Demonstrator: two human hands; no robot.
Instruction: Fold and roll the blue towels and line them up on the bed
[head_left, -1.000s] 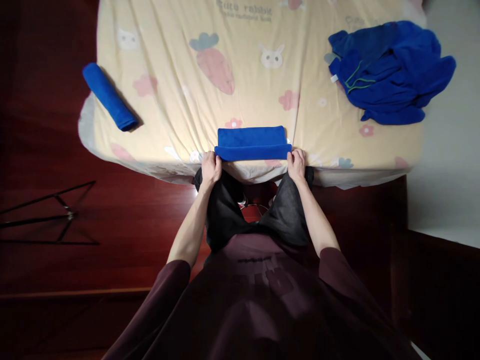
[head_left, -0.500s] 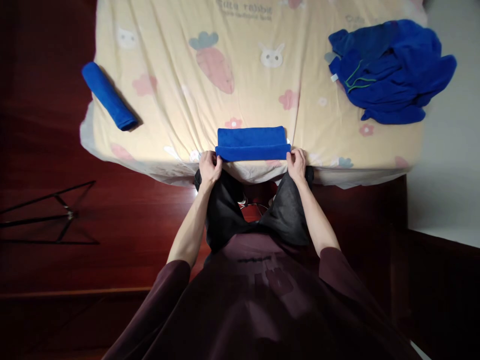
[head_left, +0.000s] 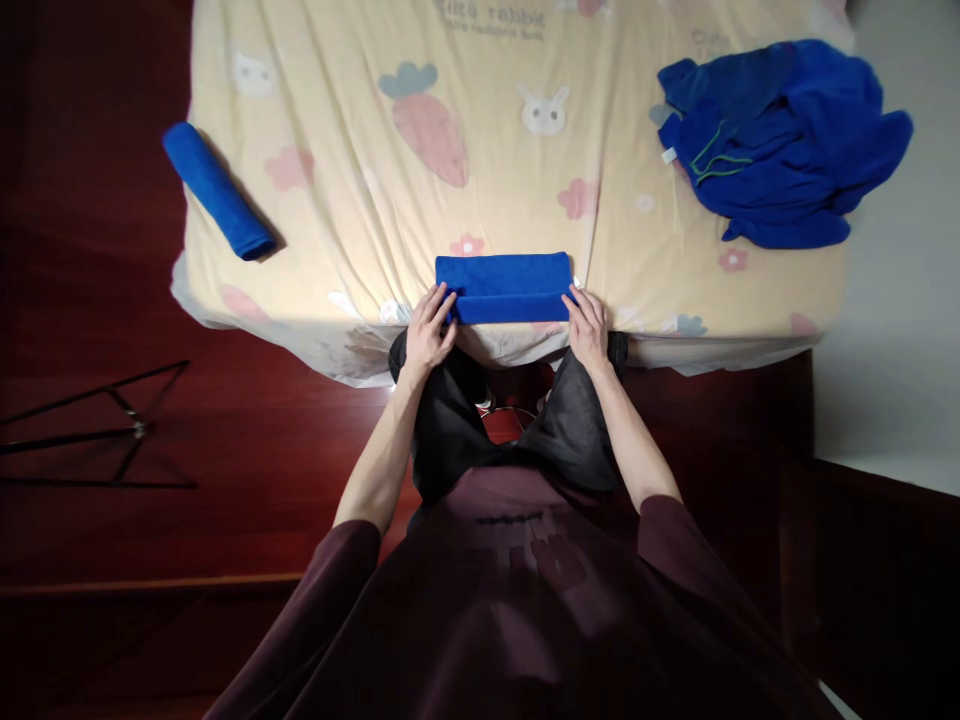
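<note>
A blue towel [head_left: 513, 275], folded into a narrow strip, lies at the front edge of the bed, its near side turned over into a thick fold. My left hand [head_left: 430, 328] rests on the left end of that fold, fingers stretched out and a little apart. At the opposite end, my right hand [head_left: 588, 326] lies with its fingers extended over the towel's corner. Neither hand is wrapped round the cloth. The towel's underside is hidden, as are parts of both thumbs.
A rolled blue towel [head_left: 219, 192] lies slanted near the bed's left edge. On the right is a loose heap of blue towels [head_left: 787, 150] with a white tag. The patterned sheet [head_left: 337, 80] hangs over the front. Black tripod legs [head_left: 120, 435] stand on the red floor.
Both hands have shifted from gripping the fold's end corners to lying over the ends with fingers straightened. The towel has barely moved. The sheet's front left hem hangs slightly differently.
</note>
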